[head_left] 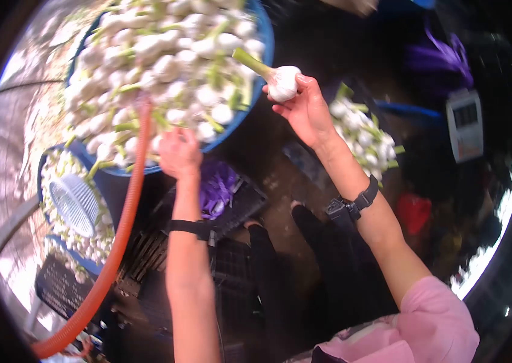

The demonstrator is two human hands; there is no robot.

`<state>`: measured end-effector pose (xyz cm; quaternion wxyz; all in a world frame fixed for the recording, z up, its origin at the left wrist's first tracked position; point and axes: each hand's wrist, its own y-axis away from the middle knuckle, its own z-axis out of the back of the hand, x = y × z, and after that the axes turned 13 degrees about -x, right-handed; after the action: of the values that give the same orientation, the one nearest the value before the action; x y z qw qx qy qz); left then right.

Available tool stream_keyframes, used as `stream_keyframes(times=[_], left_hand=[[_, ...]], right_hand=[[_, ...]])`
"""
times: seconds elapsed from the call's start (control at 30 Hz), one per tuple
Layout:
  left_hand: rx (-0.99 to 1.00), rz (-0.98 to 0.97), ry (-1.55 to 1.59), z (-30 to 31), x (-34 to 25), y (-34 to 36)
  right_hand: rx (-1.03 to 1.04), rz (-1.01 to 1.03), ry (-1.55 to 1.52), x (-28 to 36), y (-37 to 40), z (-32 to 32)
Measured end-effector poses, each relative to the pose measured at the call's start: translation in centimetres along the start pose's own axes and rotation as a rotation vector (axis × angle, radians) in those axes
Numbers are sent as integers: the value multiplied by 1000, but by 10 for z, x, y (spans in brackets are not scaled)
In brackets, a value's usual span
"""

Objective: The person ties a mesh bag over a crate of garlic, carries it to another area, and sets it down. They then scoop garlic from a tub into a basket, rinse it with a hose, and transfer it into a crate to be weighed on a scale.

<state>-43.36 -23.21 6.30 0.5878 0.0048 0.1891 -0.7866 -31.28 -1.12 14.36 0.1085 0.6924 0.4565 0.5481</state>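
In my right hand (307, 109) is a white garlic bulb (284, 83) with a short green stem pointing up and left. Thumb and fingers close around its lower side. My left hand (180, 152) reaches over the near rim of a large blue tub (270, 45), touching the heap of garlic bulbs (165, 68) inside. Its fingers are blurred and partly hidden among the bulbs, so I cannot make out whether they hold one. An orange ribbed hose (127, 227) runs over the tub's edge, left of my left hand.
More trimmed garlic (362, 136) is piled right of the tub. A white digital scale (466, 126) stands at the far right, near purple bags (443, 57). Another purple bag (216, 189) lies below the tub. At left, a white plastic basket (74, 204) rests on more garlic.
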Motion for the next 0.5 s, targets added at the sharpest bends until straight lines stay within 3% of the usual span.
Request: stream_keyframes(times=[0.2, 0.3, 0.4, 0.5], left_hand=[[66, -56, -32, -3, 4, -1], [50, -79, -30, -3, 4, 0], [40, -56, 7, -9, 11, 1], [110, 38, -25, -2, 5, 0]], right_hand=[[-561, -356, -185, -20, 72, 185], [-581, -377, -73, -26, 67, 245], [-599, -45, 369, -23, 74, 264], [-576, -151, 368, -27, 91, 302]])
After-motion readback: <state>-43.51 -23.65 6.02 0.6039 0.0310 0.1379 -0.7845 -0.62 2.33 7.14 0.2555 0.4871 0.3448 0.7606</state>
